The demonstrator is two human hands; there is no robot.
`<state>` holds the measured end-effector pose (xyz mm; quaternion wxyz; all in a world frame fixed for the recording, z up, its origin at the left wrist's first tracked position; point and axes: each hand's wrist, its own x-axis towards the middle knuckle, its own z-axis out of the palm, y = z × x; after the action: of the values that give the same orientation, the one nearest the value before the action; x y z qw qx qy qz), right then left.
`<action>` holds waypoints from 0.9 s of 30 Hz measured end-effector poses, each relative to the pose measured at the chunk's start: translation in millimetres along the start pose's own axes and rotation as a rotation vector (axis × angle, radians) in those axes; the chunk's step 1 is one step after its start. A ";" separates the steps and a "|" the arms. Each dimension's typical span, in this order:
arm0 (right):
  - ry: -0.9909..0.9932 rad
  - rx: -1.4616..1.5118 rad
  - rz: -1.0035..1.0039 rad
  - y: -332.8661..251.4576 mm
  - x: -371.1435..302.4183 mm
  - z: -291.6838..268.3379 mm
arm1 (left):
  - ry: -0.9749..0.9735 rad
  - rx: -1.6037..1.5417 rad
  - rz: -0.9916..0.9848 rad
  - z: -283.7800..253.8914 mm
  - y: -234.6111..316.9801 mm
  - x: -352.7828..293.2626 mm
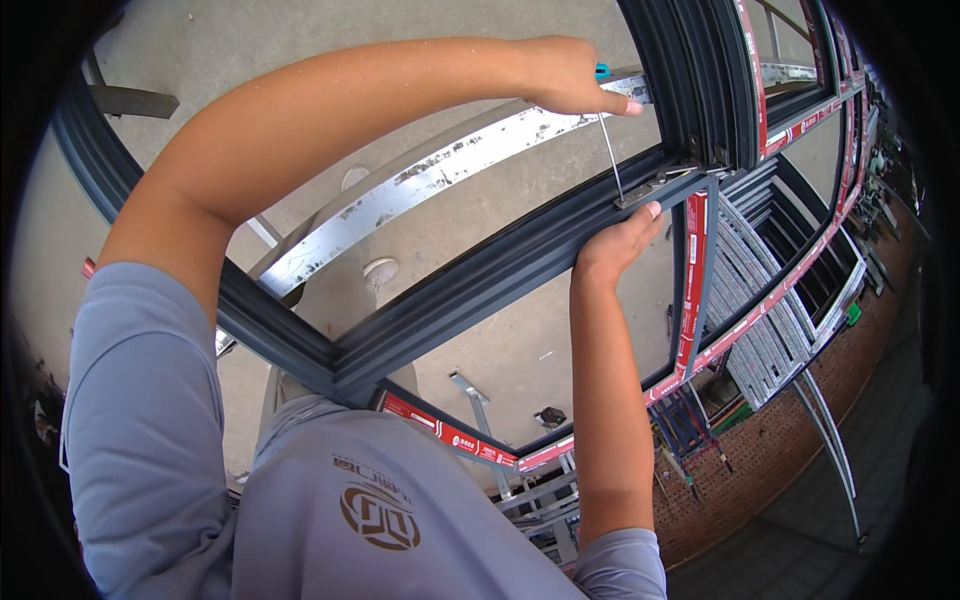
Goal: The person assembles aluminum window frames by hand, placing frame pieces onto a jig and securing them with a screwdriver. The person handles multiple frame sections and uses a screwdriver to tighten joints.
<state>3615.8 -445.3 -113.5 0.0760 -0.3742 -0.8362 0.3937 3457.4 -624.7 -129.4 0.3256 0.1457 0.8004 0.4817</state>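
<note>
My left hand (572, 78) is closed around the teal handle (602, 71) of a screwdriver, its index finger or thumb stretched out to the right. The thin screwdriver shaft (610, 158) slants down to a metal hinge fitting (655, 188), its tip touching or very near it. That fitting lies on the corner of a dark grey window frame (500, 270). Just below the fitting, my right hand (622, 242) grips the frame's near side; its other fingers are partly hidden.
A worn silver metal bar (400, 180) crosses behind the frame. Red-and-white protective tape (692, 270) runs along frame members. Stacked metal profiles (745, 290) stand at the right, beside brick paving (740, 480). A small dark block (549, 417) rests on the concrete floor.
</note>
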 end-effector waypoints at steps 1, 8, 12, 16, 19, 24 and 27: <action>0.002 -0.012 0.005 -0.8 -1.1 -0.3 | 0.092 0.159 0.073 5.5 -6.0 -1.2; 0.000 -0.034 0.014 -4.9 -4.4 -1.8 | 0.299 -0.119 0.471 30.9 -49.4 13.1; 0.012 -0.028 0.005 -4.2 -2.2 -0.7 | 0.330 0.024 0.495 30.9 -54.6 19.3; 0.035 -0.064 0.001 -2.4 -1.6 -0.1 | 0.443 0.135 0.261 36.6 -36.2 4.3; 0.040 -0.075 -0.008 -1.1 -2.0 0.0 | 0.435 0.069 -0.053 45.5 -8.0 -5.4; 0.042 -0.063 -0.014 -0.2 0.5 1.2 | 0.510 -0.431 -0.333 49.8 26.7 -4.8; 0.035 -0.054 -0.024 0.2 0.0 1.3 | 0.642 -0.571 -0.198 56.7 22.6 -6.5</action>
<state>3615.4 -446.0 -114.5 0.0853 -0.3729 -0.8496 0.3633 3497.9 -578.8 -125.7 0.1321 -0.1845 0.7058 0.6711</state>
